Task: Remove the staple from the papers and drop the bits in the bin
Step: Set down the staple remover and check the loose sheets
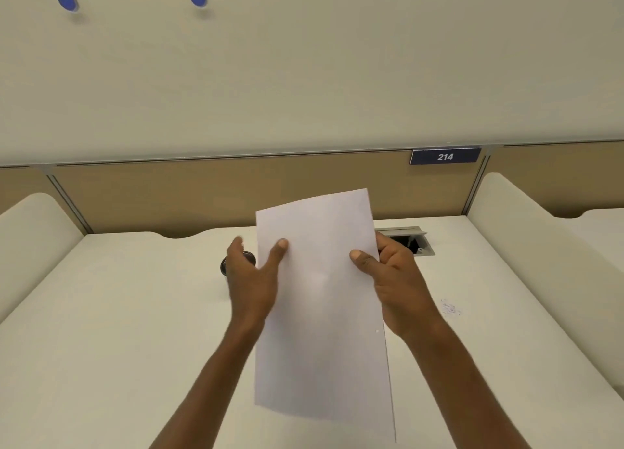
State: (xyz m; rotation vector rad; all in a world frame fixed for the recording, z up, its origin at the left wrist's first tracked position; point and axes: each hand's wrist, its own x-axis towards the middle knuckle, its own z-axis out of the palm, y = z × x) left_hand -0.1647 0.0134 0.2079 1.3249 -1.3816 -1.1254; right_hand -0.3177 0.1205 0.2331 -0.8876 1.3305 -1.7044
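1. white desk (118, 313) with side dividers, beige back panel, blue plate (445, 156) reading 214; grey cable hatch (420, 242) at the back, partly hidden behind the right hand.
2. papers (320, 313) held up off the desk, centre of view, roughly upright, top edge tilted. blank face toward camera. light, floppy, will bend or crease if pinched hard; best held at the side edges, near the stapled corner when prying.
3. left hand (251, 280) loosely open at the left edge, thumb on the front face, fingers blurred; firm grip or not, cannot tell.
4. right hand (391, 280) pinching the right edge, thumb in front, fingers behind.
5. small dark round object (225, 265) on the desk behind the left hand, mostly hidden; identity unclear.
6. staple not visible; probably small, sharp, easy to drop. no bin in view.
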